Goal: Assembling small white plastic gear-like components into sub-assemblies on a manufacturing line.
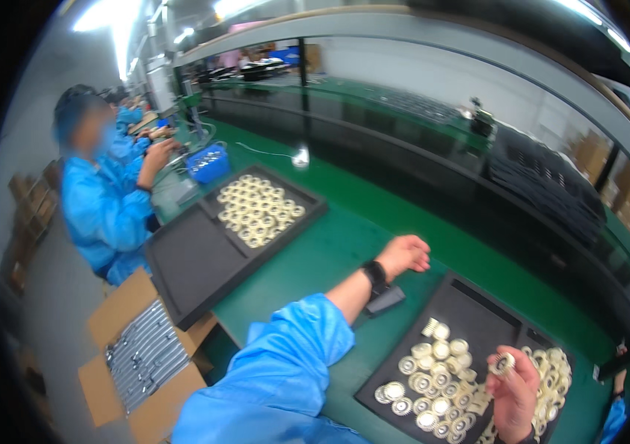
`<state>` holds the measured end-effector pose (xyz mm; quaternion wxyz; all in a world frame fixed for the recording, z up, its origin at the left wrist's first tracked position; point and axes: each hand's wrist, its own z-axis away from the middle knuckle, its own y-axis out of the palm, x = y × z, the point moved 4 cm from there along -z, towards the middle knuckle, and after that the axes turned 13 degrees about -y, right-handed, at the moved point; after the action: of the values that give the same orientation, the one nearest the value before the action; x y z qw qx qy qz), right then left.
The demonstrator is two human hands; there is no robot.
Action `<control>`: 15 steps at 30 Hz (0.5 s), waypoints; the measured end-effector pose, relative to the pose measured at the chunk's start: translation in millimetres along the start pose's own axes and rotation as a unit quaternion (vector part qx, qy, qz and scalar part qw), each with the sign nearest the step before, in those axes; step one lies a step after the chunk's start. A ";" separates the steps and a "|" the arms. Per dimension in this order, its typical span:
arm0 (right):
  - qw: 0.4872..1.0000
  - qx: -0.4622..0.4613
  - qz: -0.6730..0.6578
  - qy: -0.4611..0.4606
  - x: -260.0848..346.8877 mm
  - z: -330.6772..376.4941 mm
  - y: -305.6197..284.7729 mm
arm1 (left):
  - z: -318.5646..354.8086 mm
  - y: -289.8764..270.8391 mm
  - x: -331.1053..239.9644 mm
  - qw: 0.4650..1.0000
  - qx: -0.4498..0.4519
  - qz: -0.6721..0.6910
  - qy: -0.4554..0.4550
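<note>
Pinching one cream gear between the thumb and fingers of the right hand, closed just enough to grip it, raised above the near tray. Holding the left hand out over the green table, well apart from the right, fingers loosely curled inward; cannot tell whether gripping anything inside. Wearing a black watch on the left wrist, with a blue sleeve along the forearm. Just beside the watch, a dark block on the table.

Around and below the right hand, many loose gears heaped in the black near tray, some lying flat, some tilted; toward the right side of the same tray, another heap.

Farther left, a second black tray, with more cream pieces spread in its right compartment. Just beyond that, a blue bin of small parts. At lower left, an open cardboard box full of silver metal parts. Past the second tray, a co-worker in blue, hands raised near the table. At the right edge, part of another person's sleeve.
</note>
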<state>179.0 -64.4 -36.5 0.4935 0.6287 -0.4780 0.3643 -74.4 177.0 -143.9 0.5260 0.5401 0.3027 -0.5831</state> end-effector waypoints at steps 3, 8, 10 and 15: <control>0.998 0.029 -0.022 0.048 9.1 3.5 3.3 | -3.9 -1.1 3.5 1.000 0.001 -0.007 0.004; 0.998 0.029 0.007 0.048 9.7 1.9 9.1 | -4.5 -6.3 7.4 1.000 -0.017 -0.019 0.001; 0.998 0.024 0.006 0.053 10.8 2.7 12.0 | -6.1 -6.4 9.9 1.000 -0.017 -0.016 -0.012; 0.998 0.043 0.024 0.035 7.5 3.1 7.5 | -2.0 -3.9 5.4 0.999 -0.024 -0.029 -0.011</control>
<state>173.8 -69.5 -28.3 0.4732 0.6246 -0.4596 0.4180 -76.7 178.2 -150.3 0.5253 0.5120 0.3261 -0.5964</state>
